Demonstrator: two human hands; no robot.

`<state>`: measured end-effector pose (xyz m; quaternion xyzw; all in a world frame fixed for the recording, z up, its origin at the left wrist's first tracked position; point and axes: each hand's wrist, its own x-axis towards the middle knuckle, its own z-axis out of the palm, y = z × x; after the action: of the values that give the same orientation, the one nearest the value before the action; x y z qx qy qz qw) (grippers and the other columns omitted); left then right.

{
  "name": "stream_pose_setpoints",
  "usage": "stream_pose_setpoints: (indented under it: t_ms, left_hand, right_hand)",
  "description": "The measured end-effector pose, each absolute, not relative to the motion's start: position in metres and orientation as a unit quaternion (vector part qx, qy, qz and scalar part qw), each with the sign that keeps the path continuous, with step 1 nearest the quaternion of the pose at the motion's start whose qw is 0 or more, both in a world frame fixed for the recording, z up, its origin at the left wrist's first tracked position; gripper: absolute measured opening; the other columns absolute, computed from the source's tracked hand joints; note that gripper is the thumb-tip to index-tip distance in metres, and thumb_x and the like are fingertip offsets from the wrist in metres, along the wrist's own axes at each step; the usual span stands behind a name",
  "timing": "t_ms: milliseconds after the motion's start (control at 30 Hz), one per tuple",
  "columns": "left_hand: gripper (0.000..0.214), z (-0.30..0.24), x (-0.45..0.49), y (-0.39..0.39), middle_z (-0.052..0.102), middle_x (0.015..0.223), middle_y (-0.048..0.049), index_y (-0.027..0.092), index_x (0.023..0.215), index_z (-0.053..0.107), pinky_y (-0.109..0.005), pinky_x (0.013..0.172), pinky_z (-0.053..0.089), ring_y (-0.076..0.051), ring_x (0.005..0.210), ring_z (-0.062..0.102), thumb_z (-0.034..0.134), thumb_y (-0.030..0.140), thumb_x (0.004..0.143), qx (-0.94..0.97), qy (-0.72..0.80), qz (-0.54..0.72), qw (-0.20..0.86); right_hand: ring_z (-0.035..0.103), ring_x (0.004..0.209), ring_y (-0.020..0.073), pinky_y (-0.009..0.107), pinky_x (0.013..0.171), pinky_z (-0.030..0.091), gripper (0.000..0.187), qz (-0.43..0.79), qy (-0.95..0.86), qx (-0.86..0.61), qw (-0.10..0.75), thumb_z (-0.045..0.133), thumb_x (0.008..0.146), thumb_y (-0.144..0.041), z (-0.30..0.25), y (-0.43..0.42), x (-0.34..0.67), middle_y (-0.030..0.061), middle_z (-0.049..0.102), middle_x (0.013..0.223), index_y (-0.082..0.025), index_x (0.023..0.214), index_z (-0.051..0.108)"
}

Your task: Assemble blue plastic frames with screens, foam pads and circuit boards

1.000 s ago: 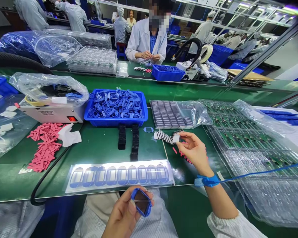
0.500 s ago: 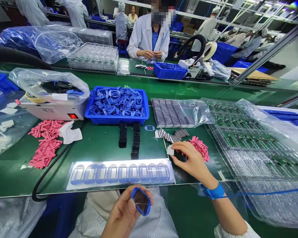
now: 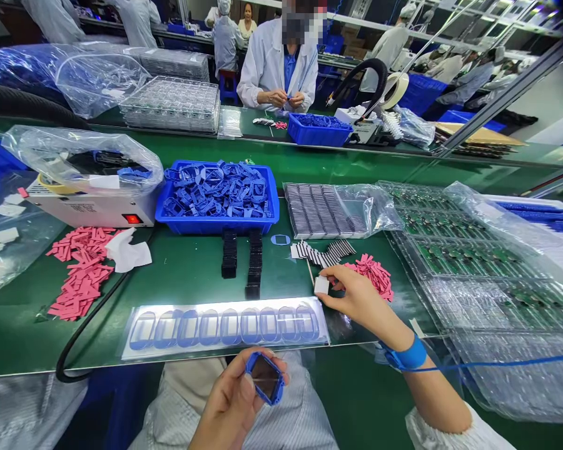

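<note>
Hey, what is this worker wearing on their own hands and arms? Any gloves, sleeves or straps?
No gloves: both hands are bare. The right hand has a blue wrist strap, and a thin blue cord runs from it to the right edge of the view. Past the strap the forearm is bare up to a white sleeve with a gathered cuff. The left hand shows no strap or sleeve in view.

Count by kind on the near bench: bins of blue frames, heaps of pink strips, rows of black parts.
Bins of blue frames: 1
Heaps of pink strips: 2
Rows of black parts: 2
Total: 5
</note>
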<state>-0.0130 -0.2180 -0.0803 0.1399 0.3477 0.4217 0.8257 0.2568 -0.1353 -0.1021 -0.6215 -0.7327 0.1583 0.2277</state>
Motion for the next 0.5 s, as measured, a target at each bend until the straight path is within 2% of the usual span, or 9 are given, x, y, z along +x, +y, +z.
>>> stream_pose_setpoints:
  t_ms: [200,367,500]
  left_hand:
    - [0.036,-0.0848,-0.0135,-0.2183,0.075,0.089,-0.0089,0.019,0.093,0.075,-0.031,0.083,0.049,-0.021,0.086,0.067,0.077,0.045,0.068,0.131,0.345,0.425,0.826]
    - [0.033,-0.0818,-0.0126,-0.2175,0.076,0.090,-0.0078,0.020,0.092,0.075,-0.029,0.084,0.049,-0.020,0.087,0.068,0.077,0.043,0.069,0.127,0.351,0.426,0.824]
    - [0.032,-0.0768,-0.0112,-0.2164,0.077,0.088,-0.0065,0.021,0.091,0.076,-0.026,0.083,0.049,-0.019,0.085,0.068,0.078,0.043,0.067,0.125,0.355,0.421,0.825]
  right_hand:
    - [0.072,0.074,0.0208,0.035,0.068,0.061,0.029,0.173,-0.704,-0.637,0.263,0.066,0.075,-0.035,-0.1067,-0.1382,0.2612,0.0043,0.073,0.089,-0.023,0.100,0.058]
    - [0.072,0.082,0.0224,0.035,0.069,0.062,0.030,0.151,-0.706,-0.637,0.270,0.060,0.082,-0.040,-0.1068,-0.1426,0.2563,0.0075,0.071,0.104,-0.023,0.106,0.054]
    - [0.072,0.081,0.0224,0.034,0.068,0.060,0.029,0.103,-0.718,-0.637,0.262,0.056,0.086,-0.039,-0.1080,-0.1454,0.2545,0.0083,0.071,0.103,-0.022,0.110,0.055]
